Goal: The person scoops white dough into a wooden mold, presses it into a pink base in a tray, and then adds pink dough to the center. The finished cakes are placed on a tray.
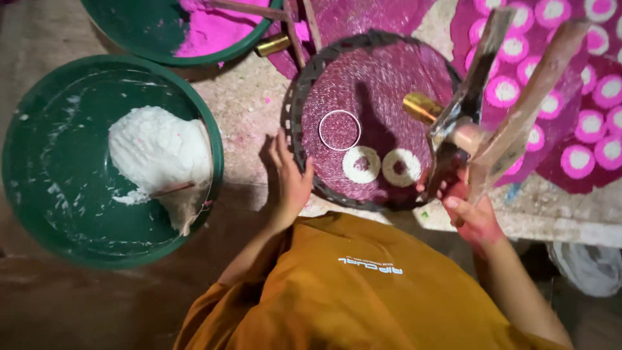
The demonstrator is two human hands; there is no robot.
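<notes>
Head view looks straight down on a person in an orange shirt (363, 285) at a round woven tray with a dark rim and a magenta-stained mesh face (382, 78). The left hand (290, 178) rests on the tray's near-left rim, fingers curled over the edge and thumb lying along it, gripping the rim. The right hand (470, 214), stained pink, is closed around the lower end of a wooden press tool made of two long flat slats (518, 97). The tool's long axis runs on a diagonal, from the hand at the lower middle right up and away toward the upper right corner, the two slats spreading slightly as they rise. Where the slats meet near the hand, a short brass-coloured tube (421, 107) sticks out to the left, pointing over the tray.

On the mesh lie two white dough rings with pink centres (381, 165), side by side near the tray's near edge, and just left of and above them a thin bare white circle outline (339, 129). To the right, well beyond the tray, a magenta sheet carries rows of pink-rimmed white discs (583, 129). On the left sits a large green round basin (39, 162) holding a mound of white dough (155, 152); a second green basin (136, 26) with bright pink dough (214, 29) stands behind it.
</notes>
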